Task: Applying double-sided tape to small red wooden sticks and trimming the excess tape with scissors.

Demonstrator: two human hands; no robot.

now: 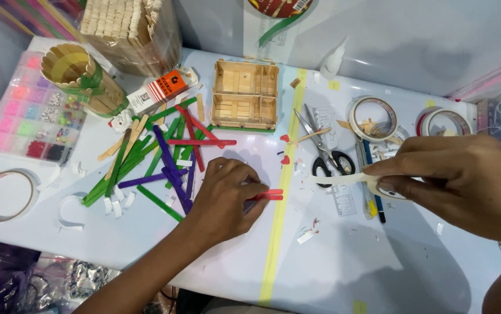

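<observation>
My left hand [224,197] rests on the white table [378,267] and pinches red craft sticks [269,194] laid flat, their ends poking out to the right. My right hand [460,180] hovers at the right and holds a strip of white tape [337,179] stretched leftward from its fingertips, above the scissors [323,150]. A pile of green, purple and red sticks [157,163] lies just left of my left hand. A small wooden stick box [245,94] sits behind it.
A stick-built cup [82,78], a glue box [158,90] and a bead organiser [32,116] stand at the left. Tape rolls lie at the left [5,195] and the back right [372,118]. A yellow tape line [279,221] crosses the table. A ruler and pens [372,197] lie under my right hand.
</observation>
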